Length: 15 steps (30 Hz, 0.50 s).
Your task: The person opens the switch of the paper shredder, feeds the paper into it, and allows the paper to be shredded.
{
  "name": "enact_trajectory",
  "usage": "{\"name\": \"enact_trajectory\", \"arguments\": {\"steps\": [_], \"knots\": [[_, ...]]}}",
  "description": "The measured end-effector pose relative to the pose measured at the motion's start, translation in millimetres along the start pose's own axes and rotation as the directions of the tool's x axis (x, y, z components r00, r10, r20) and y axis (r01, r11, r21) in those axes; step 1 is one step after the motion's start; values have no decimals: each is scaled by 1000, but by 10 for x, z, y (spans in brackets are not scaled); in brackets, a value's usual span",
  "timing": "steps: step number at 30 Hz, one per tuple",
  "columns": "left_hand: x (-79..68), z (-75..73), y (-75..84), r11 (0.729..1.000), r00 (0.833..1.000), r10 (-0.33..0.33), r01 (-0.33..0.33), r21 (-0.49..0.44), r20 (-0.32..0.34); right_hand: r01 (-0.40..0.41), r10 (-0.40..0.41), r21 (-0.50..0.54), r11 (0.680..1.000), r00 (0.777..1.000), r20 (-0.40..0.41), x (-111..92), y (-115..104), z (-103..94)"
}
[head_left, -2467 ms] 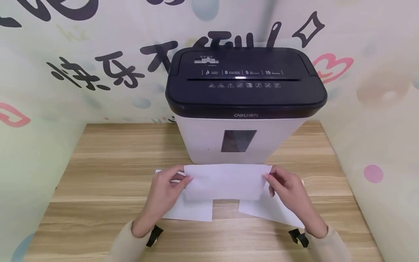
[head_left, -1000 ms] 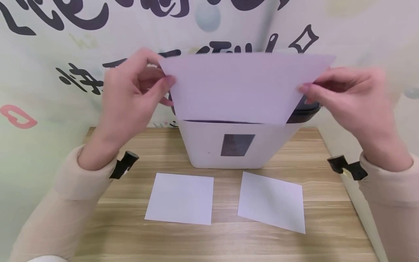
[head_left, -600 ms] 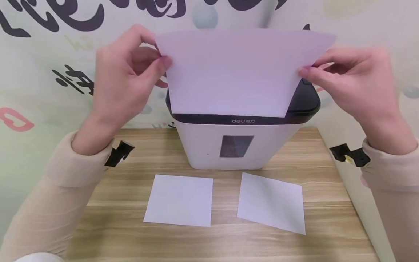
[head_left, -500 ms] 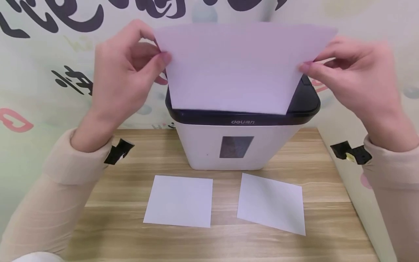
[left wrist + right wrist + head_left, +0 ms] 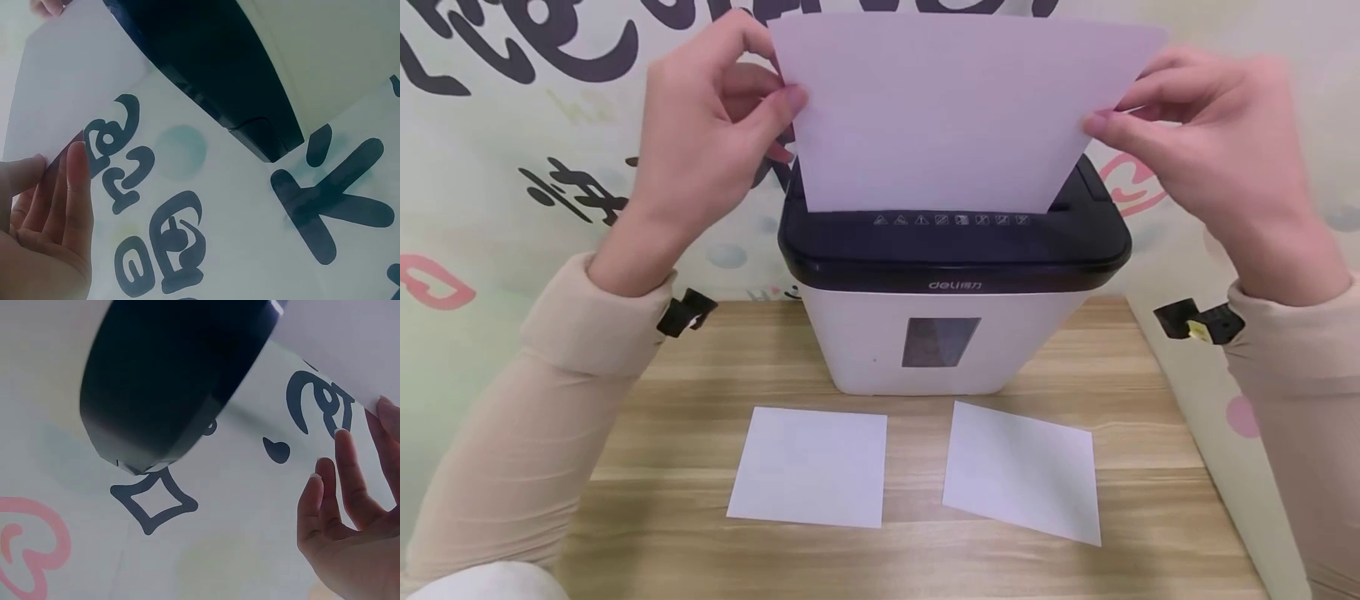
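A white sheet of paper (image 5: 940, 117) is held up over the black lid of a paper shredder (image 5: 955, 250). My left hand (image 5: 700, 125) pinches its left edge between thumb and fingers. On the opposite edge, my right hand (image 5: 1217, 133) pinches it the same way. The sheet's lower edge lies over the lid just behind the row of warning icons and covers the feed slot; whether it is in the slot I cannot tell. In the left wrist view, the left thumb and fingers grip the paper (image 5: 69, 75). The right wrist view shows the right hand (image 5: 350, 512) at the paper's edge.
Two smaller white sheets, a left one (image 5: 808, 467) and a right one (image 5: 1022, 471), lie on the wooden table (image 5: 917, 558) in front of the shredder. A patterned wall (image 5: 715, 250) with dark lettering stands close behind it.
Both hands have lifted the sheet from low over the table to above the shredder. In the last half second it has moved farther back, uncovering the lid's front and the icons.
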<state>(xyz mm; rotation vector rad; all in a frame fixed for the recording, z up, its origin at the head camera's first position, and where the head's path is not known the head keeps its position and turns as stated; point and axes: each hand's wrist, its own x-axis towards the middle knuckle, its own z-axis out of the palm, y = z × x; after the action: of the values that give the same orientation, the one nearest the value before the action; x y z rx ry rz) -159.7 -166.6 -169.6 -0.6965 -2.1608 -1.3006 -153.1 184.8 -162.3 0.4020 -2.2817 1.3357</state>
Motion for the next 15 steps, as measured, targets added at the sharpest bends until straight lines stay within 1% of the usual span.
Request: {"name": "enact_trajectory", "arguments": {"steps": [3,10,15], "knots": [[41,12,-42,1000,1000,-20,20,-1,3,-19,19,11,1000,1000,7,29,1,12],[116,20,-114,999,1000,-9,8,36,12,-51,50,27,998,998,40,104,29,13],[150,41,-139,999,1000,-18,17,46,16,-65,63,39,997,996,58,145,76,14]]}}
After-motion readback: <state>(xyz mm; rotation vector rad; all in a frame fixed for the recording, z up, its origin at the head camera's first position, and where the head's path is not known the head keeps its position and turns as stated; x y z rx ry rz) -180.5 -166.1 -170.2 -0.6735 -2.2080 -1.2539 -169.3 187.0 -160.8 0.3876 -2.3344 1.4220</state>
